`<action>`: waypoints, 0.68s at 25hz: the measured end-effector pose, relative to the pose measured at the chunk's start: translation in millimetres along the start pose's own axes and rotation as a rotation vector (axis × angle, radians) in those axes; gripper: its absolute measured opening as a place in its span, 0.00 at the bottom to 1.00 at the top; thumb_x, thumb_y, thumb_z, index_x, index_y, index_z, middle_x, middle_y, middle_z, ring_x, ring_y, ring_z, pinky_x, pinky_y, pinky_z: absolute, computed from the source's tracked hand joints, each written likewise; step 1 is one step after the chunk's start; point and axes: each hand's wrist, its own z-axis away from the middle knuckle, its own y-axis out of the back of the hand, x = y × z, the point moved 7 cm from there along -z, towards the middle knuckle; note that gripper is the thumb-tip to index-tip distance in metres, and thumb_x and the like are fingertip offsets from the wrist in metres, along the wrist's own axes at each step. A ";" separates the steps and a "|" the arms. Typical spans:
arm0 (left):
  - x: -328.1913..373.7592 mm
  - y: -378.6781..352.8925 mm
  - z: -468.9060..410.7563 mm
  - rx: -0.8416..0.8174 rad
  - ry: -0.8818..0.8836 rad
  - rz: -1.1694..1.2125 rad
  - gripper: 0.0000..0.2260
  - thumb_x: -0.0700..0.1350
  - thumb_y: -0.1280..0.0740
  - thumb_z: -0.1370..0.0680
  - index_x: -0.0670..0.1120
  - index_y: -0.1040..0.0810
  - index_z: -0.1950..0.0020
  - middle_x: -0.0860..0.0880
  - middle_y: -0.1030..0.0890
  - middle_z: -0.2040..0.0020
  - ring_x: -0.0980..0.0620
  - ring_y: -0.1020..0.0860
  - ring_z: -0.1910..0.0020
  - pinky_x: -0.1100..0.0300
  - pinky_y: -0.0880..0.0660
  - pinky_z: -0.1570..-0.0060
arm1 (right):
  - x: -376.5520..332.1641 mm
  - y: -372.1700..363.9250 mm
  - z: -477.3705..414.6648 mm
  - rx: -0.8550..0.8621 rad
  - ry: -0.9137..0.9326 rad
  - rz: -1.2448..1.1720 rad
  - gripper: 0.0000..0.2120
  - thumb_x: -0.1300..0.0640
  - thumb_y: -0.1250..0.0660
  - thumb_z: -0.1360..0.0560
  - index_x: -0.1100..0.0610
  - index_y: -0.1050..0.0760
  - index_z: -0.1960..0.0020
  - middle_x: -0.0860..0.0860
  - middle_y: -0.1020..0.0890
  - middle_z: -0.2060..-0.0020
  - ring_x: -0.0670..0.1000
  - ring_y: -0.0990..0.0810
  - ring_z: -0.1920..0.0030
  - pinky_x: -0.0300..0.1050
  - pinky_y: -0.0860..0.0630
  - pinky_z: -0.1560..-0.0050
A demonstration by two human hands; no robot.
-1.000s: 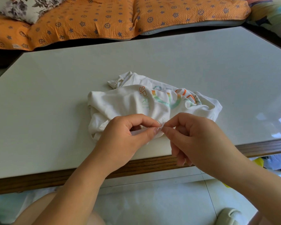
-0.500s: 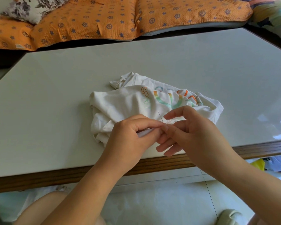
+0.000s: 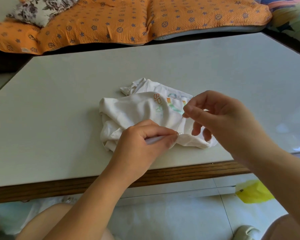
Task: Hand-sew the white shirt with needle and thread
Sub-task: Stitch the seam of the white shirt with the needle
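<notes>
Above the white shirt (image 3: pixel 133 110), the right hand (image 3: pixel 220 118) had risen, fingers (image 3: pixel 190 110) pinching the needle (image 3: pixel 191 99); left hand (image 3: pixel 142 144) fingers (image 3: pixel 170 135) pinched its fabric.

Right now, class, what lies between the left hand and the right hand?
In the head view, the white shirt fills the gap between left hand and right hand; any thread is too faint to confirm.

**One broken word on the shirt**

The white shirt (image 3: pixel 133 110) carries a column of capitals (image 3: pixel 157 104) running downward, orange at the top and turning green. They read S, P, I, then what looks like R, and the fabric's creases make anything lower unreadable. Beside it, bigger coloured print (image 3: pixel 173 105) is too crumpled to read. A small tag (image 3: pixel 25 49) on the orange cover (image 3: pixel 111 19) is too tiny to make out
</notes>
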 end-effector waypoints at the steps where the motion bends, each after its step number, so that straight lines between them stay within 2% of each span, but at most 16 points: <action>1: 0.3 -0.5 -0.1 -0.006 0.004 0.014 0.06 0.50 0.26 0.31 0.53 0.13 0.55 0.60 0.19 0.61 0.63 0.20 0.57 0.76 0.30 0.57 | -0.8 -1.7 -1.0 -0.034 0.002 -0.033 0.04 0.55 0.30 0.26 0.52 0.21 0.60 0.50 0.17 0.64 0.45 0.23 0.72 0.39 0.30 0.72; 4: -0.7 -2.2 -0.6 -0.023 0.015 0.040 0.08 0.53 0.27 0.32 0.54 0.14 0.56 0.60 0.19 0.60 0.63 0.20 0.56 0.75 0.30 0.56 | -1.5 -7.6 -0.3 -0.071 0.018 0.023 0.05 0.53 0.29 0.27 0.52 0.20 0.60 0.44 0.20 0.72 0.42 0.26 0.75 0.37 0.31 0.71; 6: -2.3 -3.4 -1.1 -0.034 0.024 0.046 0.07 0.53 0.27 0.32 0.54 0.14 0.57 0.58 0.18 0.59 0.63 0.20 0.56 0.74 0.30 0.55 | -3.7 -10.6 -2.4 -0.078 0.028 0.018 0.05 0.55 0.30 0.25 0.55 0.21 0.58 0.45 0.18 0.69 0.43 0.25 0.75 0.36 0.31 0.72; 8: -4.2 -3.9 -1.3 -0.045 0.039 0.043 0.07 0.53 0.27 0.32 0.55 0.14 0.57 0.58 0.18 0.59 0.62 0.20 0.56 0.74 0.29 0.55 | -3.9 -7.6 -9.4 -0.077 -0.006 -0.152 0.05 0.58 0.35 0.22 0.59 0.25 0.55 0.52 0.14 0.62 0.49 0.21 0.72 0.40 0.28 0.74; 10: -6.2 -4.0 -2.0 -0.056 0.056 0.045 0.07 0.53 0.27 0.32 0.54 0.13 0.57 0.57 0.18 0.59 0.62 0.19 0.55 0.74 0.29 0.54 | -1.0 -1.0 -19.4 -0.068 -0.099 -0.440 0.06 0.59 0.40 0.19 0.60 0.29 0.53 0.58 0.15 0.60 0.54 0.17 0.69 0.41 0.23 0.73; 12: -8.4 -4.1 -2.9 -0.071 0.071 0.050 0.08 0.53 0.27 0.32 0.54 0.13 0.57 0.55 0.17 0.58 0.61 0.19 0.55 0.73 0.28 0.53 | 2.3 9.5 -30.9 -0.020 -0.149 -0.652 0.06 0.62 0.43 0.18 0.61 0.31 0.52 0.60 0.16 0.64 0.58 0.15 0.64 0.45 0.18 0.67; 14: -11.3 -4.7 -3.7 -0.096 0.090 0.040 0.09 0.54 0.28 0.32 0.53 0.13 0.56 0.55 0.16 0.57 0.60 0.19 0.54 0.73 0.27 0.52 | 6.1 22.1 -43.9 0.052 -0.130 -0.746 0.07 0.64 0.45 0.18 0.61 0.31 0.53 0.59 0.18 0.67 0.60 0.14 0.59 0.52 0.17 0.58; 17: -14.9 -6.3 -3.9 -0.138 0.122 0.040 0.09 0.54 0.28 0.32 0.53 0.13 0.56 0.54 0.16 0.56 0.60 0.19 0.54 0.73 0.27 0.52 | 13.4 42.7 -59.3 0.181 -0.059 -0.672 0.09 0.64 0.45 0.18 0.58 0.31 0.55 0.54 0.18 0.69 0.59 0.14 0.55 0.59 0.20 0.45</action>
